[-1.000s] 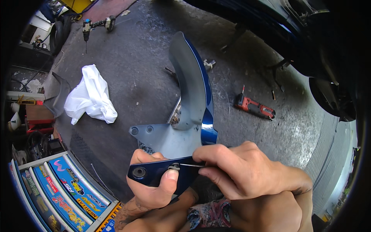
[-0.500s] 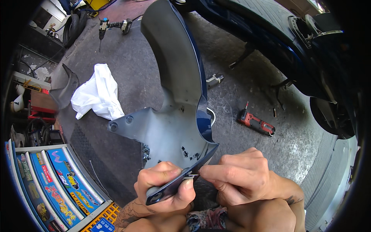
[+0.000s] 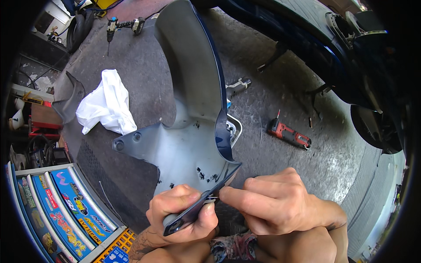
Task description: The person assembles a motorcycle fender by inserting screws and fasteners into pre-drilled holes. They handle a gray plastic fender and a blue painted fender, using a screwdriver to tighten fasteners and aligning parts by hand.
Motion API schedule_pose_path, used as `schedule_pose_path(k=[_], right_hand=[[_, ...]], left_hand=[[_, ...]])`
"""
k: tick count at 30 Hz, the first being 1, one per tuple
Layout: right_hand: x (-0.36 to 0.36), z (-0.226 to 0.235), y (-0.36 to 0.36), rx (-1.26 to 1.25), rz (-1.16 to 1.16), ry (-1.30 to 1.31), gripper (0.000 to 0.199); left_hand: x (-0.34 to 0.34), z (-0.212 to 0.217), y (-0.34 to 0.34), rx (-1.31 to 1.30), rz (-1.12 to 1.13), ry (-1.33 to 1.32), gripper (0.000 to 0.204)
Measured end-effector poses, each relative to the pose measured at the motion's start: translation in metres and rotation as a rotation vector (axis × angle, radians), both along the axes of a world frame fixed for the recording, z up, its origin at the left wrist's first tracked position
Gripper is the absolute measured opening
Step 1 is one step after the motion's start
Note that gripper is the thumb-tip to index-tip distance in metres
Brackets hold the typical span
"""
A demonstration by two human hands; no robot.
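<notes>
One curved panel (image 3: 188,153) on my remote feed: left hand (image 3: 168,206) clamped round its near end, right hand (image 3: 276,200) pinching a thin metal piece (image 3: 212,198).

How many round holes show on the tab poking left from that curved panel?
2. One hole is near the tip of the tab; the other hole sits further in, toward the curved panel. Neither is hidden.

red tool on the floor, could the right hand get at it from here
Probably, reaching forward: only floor shows between the right hand and red tool, though that hand is busy at the panel.
</notes>
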State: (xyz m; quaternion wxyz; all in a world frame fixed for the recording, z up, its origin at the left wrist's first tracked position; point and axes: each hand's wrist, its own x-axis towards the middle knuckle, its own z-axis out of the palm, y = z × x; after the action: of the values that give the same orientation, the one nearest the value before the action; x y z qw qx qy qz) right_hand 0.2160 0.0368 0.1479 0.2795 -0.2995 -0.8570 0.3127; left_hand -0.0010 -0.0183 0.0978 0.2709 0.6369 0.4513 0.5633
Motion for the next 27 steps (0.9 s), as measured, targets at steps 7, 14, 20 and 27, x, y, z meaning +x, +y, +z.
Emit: schedule_pose_path(k=[7, 14, 20, 27], right_hand=[[0.0, 0.003, 0.0, 0.025, 0.054, -0.086, 0.038], [-0.003, 0.005, -0.002, 0.093, 0.073, -0.129, 0.031], [-0.008, 0.005, -0.003, 0.184, 0.016, -0.169, 0.025], [-0.015, 0.01, -0.003, 0.264, 0.02, -0.26, 0.029]], left_hand=[[-0.005, 0.003, -0.001, -0.024, -0.064, 0.014, 0.043], [0.0, -0.002, 0.002, 0.059, -0.013, -0.045, 0.043], [-0.002, -0.002, -0.002, 0.056, 0.017, 0.057, 0.043], [-0.018, -0.001, -0.002, -0.035, -0.107, 0.134, 0.047]])
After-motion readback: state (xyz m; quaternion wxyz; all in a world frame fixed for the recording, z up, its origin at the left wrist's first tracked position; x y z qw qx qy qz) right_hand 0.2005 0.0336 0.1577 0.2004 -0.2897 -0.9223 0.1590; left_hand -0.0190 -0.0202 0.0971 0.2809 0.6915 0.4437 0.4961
